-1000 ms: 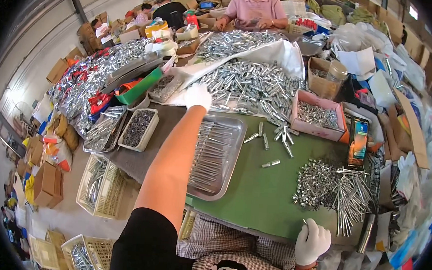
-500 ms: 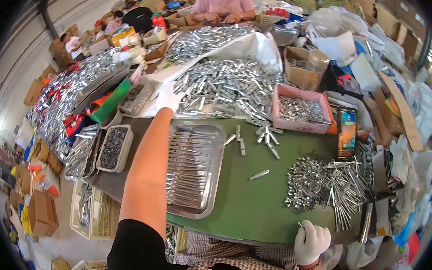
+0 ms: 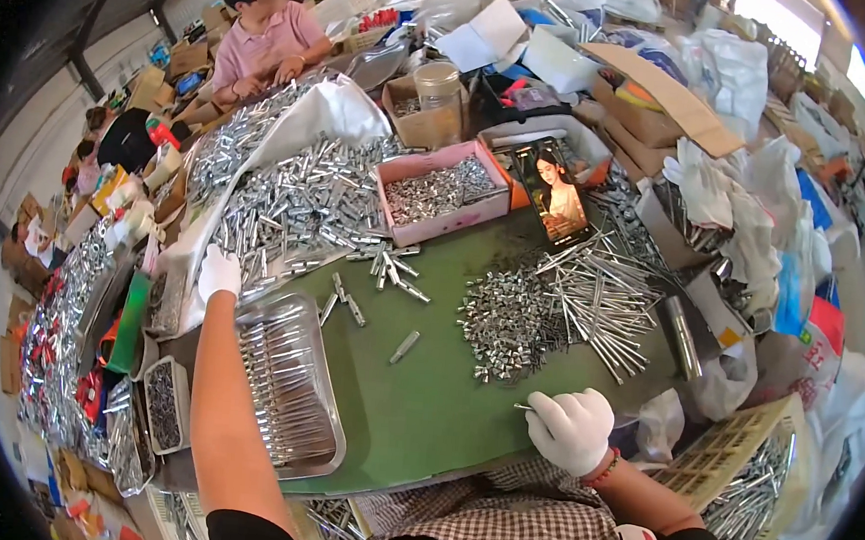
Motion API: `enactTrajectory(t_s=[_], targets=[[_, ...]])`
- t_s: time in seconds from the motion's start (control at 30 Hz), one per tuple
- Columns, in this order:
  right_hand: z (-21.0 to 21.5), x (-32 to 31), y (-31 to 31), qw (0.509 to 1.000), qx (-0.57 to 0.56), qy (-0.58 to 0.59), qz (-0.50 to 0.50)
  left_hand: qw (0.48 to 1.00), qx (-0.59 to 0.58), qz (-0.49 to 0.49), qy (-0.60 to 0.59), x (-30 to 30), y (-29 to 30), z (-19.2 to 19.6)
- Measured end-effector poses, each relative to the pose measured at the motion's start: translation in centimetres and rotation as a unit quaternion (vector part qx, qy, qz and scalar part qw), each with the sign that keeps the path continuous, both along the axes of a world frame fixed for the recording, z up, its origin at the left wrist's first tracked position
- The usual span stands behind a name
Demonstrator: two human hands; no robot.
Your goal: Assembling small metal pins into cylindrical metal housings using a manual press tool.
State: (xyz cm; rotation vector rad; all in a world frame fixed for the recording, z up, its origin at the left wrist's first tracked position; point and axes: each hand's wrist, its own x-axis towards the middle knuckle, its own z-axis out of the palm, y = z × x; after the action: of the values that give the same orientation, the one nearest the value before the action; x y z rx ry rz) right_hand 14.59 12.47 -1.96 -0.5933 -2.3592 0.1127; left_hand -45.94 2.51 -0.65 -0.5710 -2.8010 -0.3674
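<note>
Right white-gloved hand (image 3: 570, 430), fingers curled round a slim silver metal piece (image 3: 522, 407), tip protruding over the green desk (image 3: 422, 425); beyond, heaped small silver fittings (image 3: 507, 325) and thin metal rods (image 3: 605, 307); left white-gloved hand (image 3: 220, 273), grip unclear, beside piled silver cylinders (image 3: 302, 196).

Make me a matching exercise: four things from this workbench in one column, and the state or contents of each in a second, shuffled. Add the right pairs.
Column one
1. pink box
2. phone
3. metal tray
4. right hand

Column two
A. has a lit screen
B. gloved in white, gripping a small metal piece
C. filled with a jumble of loose metal parts
D. contains slender metal rods laid side by side

Right pairs: 1-C, 2-A, 3-D, 4-B
</note>
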Motion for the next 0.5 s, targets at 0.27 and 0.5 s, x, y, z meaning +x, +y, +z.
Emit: enactTrajectory(t_s=[0.27,0.5], targets=[[-0.3,-0.1,0.3,0.999,0.032,0.035,0.018,0.998,-0.012,-0.046,0.033,-0.6,-1.2,-0.1],[-0.4,-0.2,0.3,0.997,0.047,0.053,0.014,0.993,-0.012,-0.115,0.027,-0.7,-2.0,0.7]])
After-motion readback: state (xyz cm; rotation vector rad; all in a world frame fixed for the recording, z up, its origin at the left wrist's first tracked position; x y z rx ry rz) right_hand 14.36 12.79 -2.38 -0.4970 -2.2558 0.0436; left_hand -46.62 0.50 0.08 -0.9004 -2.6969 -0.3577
